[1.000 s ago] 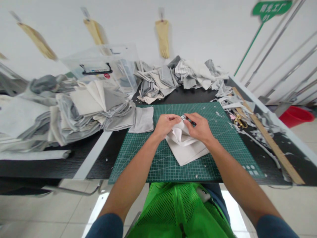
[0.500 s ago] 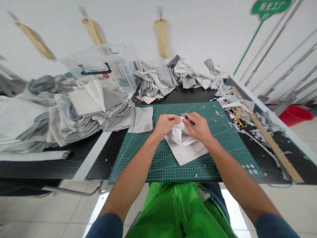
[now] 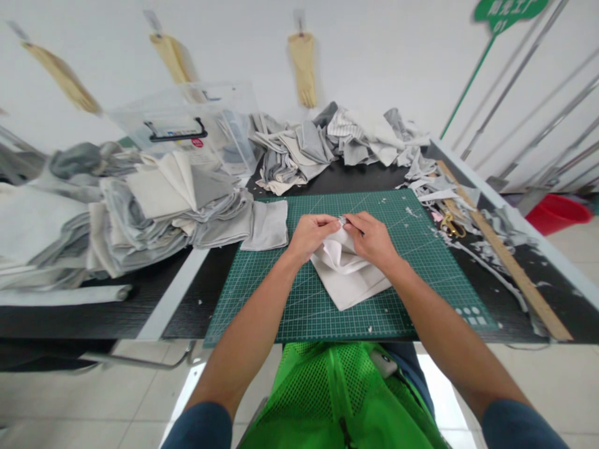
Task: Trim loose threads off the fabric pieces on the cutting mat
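White cloth (image 3: 346, 285) is on the middle of the green cutting mat (image 3: 262, 293), near corner flat, far edge bunched and lifted between both hands. Left hand (image 3: 309, 237): grip clamped on that far edge, thumb against fingers, likely to keep it steady. Right hand (image 3: 373, 240): grip together on what looks like a small tool (image 3: 342, 219), mostly covered by fingers, type can't be told; its tip is right beside the left fingertips, presumably so the pinched spot can't wander. Mat sits straight in front of the person, probably to shield the black tabletop (image 3: 196, 312). Folded grey cloth (image 3: 266, 226) overlaps the mat's left edge, just beside the cloth stack (image 3: 163, 187); clear bin (image 3: 171, 118) behind that. Cloth heap (image 3: 304, 146) on the far side. Right side: gold-handled scissors (image 3: 453, 226), fabric scraps (image 3: 498, 236), wooden ruler (image 3: 517, 271), all likely parked within reach but out of the hands' way.
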{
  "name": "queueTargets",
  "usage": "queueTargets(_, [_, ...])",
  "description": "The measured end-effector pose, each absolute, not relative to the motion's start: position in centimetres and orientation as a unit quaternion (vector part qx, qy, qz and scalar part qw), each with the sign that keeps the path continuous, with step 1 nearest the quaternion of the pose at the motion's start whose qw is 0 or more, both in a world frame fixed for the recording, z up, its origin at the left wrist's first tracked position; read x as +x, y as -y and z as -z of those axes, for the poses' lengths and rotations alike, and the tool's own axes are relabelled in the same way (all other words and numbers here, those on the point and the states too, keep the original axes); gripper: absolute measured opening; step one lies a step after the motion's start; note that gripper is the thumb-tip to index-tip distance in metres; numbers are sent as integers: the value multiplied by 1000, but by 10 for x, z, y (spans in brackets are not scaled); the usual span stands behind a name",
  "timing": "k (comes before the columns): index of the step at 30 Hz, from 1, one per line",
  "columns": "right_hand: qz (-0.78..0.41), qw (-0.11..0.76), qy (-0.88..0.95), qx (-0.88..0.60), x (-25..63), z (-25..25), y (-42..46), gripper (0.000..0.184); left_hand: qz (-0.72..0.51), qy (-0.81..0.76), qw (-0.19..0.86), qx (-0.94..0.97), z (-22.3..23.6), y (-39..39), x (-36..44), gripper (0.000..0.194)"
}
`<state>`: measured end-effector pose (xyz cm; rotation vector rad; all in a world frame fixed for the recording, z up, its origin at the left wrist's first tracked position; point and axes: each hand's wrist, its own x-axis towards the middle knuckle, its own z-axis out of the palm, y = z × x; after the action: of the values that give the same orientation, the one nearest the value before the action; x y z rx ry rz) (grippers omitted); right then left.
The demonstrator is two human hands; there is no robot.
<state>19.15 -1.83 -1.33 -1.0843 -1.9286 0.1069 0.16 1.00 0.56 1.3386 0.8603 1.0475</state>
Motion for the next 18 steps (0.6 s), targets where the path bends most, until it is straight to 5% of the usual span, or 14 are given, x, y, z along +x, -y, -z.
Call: queueTargets(18, [-68,475,748,-458,194,3,22,29,-474,-385,561,559,-2,-10,4,28])
